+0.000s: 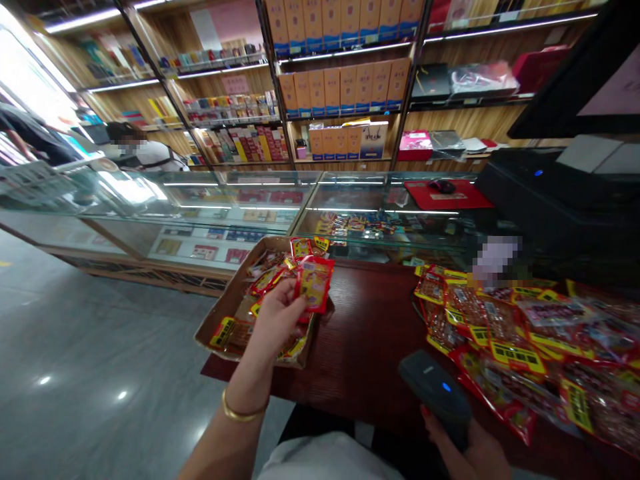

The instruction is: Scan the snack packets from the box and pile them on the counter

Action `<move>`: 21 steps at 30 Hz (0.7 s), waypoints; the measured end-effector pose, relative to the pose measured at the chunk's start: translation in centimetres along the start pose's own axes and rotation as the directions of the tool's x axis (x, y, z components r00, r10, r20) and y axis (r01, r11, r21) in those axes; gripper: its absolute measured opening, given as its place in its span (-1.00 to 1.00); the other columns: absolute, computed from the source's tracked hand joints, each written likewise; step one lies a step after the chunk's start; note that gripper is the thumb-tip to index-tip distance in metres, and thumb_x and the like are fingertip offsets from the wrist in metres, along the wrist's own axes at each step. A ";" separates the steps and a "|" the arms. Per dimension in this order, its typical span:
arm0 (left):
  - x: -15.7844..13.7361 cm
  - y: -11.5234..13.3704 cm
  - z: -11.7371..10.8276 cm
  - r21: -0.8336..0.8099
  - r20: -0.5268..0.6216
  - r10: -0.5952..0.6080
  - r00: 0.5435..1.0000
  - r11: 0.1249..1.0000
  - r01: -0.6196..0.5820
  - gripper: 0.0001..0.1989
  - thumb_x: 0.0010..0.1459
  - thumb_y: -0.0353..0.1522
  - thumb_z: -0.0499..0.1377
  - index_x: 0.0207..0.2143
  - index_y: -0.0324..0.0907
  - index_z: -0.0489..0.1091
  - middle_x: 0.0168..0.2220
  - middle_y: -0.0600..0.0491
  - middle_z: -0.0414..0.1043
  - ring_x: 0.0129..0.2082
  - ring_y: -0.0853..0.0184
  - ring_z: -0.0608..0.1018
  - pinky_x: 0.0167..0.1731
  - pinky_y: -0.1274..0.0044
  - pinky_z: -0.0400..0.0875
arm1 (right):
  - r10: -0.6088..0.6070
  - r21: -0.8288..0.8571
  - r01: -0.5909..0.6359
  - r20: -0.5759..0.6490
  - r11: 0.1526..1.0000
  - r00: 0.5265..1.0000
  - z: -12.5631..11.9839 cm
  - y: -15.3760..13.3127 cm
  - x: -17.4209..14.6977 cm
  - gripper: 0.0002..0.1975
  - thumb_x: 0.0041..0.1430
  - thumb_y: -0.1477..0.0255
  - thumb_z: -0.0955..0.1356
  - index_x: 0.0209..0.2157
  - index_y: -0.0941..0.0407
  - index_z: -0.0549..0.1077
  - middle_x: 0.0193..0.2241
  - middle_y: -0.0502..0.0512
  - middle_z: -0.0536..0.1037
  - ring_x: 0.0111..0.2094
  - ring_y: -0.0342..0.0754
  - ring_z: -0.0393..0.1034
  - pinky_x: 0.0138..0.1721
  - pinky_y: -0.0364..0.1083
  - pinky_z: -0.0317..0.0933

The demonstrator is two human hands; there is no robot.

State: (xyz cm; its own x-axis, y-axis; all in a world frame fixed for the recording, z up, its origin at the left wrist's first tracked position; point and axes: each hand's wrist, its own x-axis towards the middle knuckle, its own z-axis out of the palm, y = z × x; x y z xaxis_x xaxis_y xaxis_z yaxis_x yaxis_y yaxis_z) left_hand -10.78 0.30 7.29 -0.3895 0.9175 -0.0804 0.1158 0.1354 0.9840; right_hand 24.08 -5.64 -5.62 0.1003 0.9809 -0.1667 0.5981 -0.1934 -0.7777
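Pinched between the fingers and thumb of my left hand point(280, 317) is a small red and yellow snack packet point(316, 283), held above a shallow cardboard box point(213, 323). More red and yellow snack packets lie loosely in that box, partly covered by my hand. At the lower right, my right hand point(467, 447) is wrapped round a dark barcode scanner point(433, 390) with a small blue light on it. The scanner's head points up and to the left over the brown tabletop point(373, 333). To its right spreads a pile of snack packets point(493, 320).
Behind the table runs a glass display counter point(240, 220) with goods inside. A red mouse pad point(450, 195) and a dark machine point(555, 200) stand on the right, under a monitor point(560, 87). Shelves of boxes point(345, 90) line the wall. A person point(155, 153) is at the far left.
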 end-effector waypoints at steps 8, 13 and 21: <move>-1.6 -6.5 10.5 -0.177 0.317 -0.126 0.940 0.966 0.189 -0.72 -0.11 -0.35 0.36 -0.29 -0.25 0.52 -0.37 0.06 0.57 -0.42 0.39 0.53 -0.37 0.58 0.39 | -0.195 0.027 0.198 -0.098 0.980 0.976 -1.0 -1.0 -1.6 -0.61 0.14 0.06 0.37 -0.27 0.09 0.63 -0.30 0.22 0.73 -0.22 0.23 0.64 -0.15 0.03 0.46; -1.3 -7.2 10.2 -0.092 0.281 -0.085 0.956 0.989 0.115 -0.71 -0.11 -0.42 0.35 -0.24 -0.23 0.53 -0.35 0.06 0.59 -0.40 0.37 0.55 -0.35 0.58 0.40 | -0.201 -0.017 0.201 -0.065 0.980 0.977 -1.2 -0.3 -1.7 -0.60 0.19 0.09 0.36 -0.22 0.12 0.61 -0.28 0.25 0.73 -0.21 0.23 0.63 -0.11 0.07 0.45; -0.8 -5.3 10.5 -0.439 0.146 -0.143 0.979 0.878 0.193 -0.65 -0.16 -0.32 0.44 -0.29 -0.23 0.48 -0.38 0.06 0.57 -0.43 0.38 0.56 -0.33 0.56 0.46 | -0.244 -0.064 0.245 0.031 0.967 0.969 -1.4 -1.1 -1.0 -0.62 0.19 0.13 0.33 -0.21 0.12 0.63 -0.24 0.24 0.71 -0.18 0.21 0.63 -0.10 0.03 0.46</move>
State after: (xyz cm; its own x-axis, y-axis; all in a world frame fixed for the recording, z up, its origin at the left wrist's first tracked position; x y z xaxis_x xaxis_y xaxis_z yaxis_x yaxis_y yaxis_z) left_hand -1.51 2.76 0.44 -0.2642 0.9336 -0.2422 -0.3745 0.1322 0.9178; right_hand 24.38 -6.42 -3.74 -0.0735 0.9973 0.0092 0.6539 0.0551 -0.7546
